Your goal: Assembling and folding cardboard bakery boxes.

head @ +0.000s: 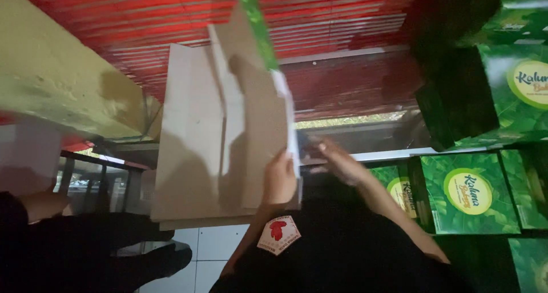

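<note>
Gripping cardboard sheet [228, 133], left hand [279, 179]

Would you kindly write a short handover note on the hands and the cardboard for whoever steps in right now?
Left hand: grips the lower edge of the flat cardboard blank, brown side towards the camera, green printed edge at top.
Right hand: open, beside the blank's right edge; contact unclear.
Done: green boxes are stacked at right.
Left: the blank is not yet folded into a box.
</note>
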